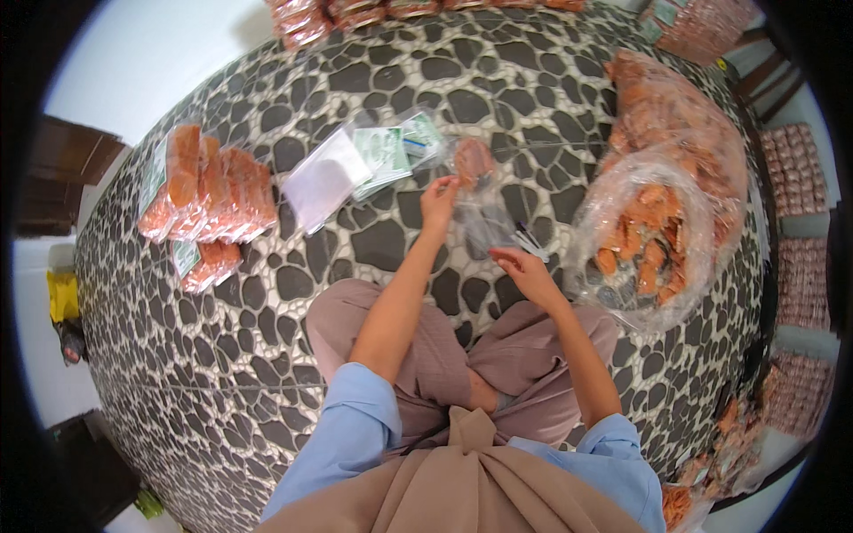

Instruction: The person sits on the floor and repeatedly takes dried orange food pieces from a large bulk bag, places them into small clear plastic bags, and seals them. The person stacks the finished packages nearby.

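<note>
On the pebble-patterned floor ahead of my crossed legs lies a clear plastic bag [492,223]. Orange-brown food pieces [473,160] fill its far end, and the near part is flat. My left hand [440,205] pinches the bag's left side, just below the filled end. At the near end, the fingertips of my right hand [526,272] grip the plastic edge. Slim white pen-like items [533,248], one with a dark tip, lie just beyond my right hand. Left of the bag are green-printed packets [381,156] and a stack of clear-to-white plastic sleeves [326,178].
A large open plastic sack [673,140] of orange pieces slumps at the right, its mouth towards me. Filled, labelled packs [206,186] stand in a row at the left. More packs [393,10] line the far edge. Packed bundles [800,280] are along the right side.
</note>
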`<state>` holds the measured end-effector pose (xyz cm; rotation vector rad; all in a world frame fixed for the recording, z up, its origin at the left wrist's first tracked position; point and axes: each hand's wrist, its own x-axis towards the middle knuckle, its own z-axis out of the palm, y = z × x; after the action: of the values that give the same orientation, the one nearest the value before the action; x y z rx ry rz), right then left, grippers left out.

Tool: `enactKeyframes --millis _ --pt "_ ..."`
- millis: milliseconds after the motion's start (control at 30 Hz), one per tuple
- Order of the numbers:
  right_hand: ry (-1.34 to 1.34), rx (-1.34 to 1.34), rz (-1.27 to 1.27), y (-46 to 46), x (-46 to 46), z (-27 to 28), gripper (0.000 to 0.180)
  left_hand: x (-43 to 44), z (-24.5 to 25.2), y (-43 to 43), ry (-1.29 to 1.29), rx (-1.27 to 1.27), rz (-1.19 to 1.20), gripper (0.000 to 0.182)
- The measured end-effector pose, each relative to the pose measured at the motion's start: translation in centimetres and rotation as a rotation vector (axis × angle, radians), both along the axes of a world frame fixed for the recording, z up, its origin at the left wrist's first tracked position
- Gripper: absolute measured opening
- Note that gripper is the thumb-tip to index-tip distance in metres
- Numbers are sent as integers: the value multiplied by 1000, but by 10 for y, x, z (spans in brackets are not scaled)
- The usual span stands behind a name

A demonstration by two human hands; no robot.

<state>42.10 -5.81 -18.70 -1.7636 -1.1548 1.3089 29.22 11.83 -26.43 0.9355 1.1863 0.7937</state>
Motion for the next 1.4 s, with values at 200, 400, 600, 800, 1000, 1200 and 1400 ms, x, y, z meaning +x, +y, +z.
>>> enactKeyframes --millis 200,400,600,800,1000,1200,1400 --pt "-66 163 -284 -45 91 22 26 -12 -1 1 106 170 43 55" --pt "194 578 -968 -107 170 -6 23 -11 63 -35 815 938 65 53" --pt "-135 382 -1022 -161 194 -29 25 91 108 -113 380 1098 -335 34" --pt "-725 383 -438 -138 149 -29 58 199 86 -158 73 874 -836 36" --pt "-728 184 -447 -123 147 -24 46 211 58 -146 416 1188 -977 44" --pt "-560 161 -801 -142 162 -32 23 214 58 -158 620 1382 -929 47" --pt "136 332 -1213 -170 184 -32 16 227 50 -157 809 1491 -877 34"
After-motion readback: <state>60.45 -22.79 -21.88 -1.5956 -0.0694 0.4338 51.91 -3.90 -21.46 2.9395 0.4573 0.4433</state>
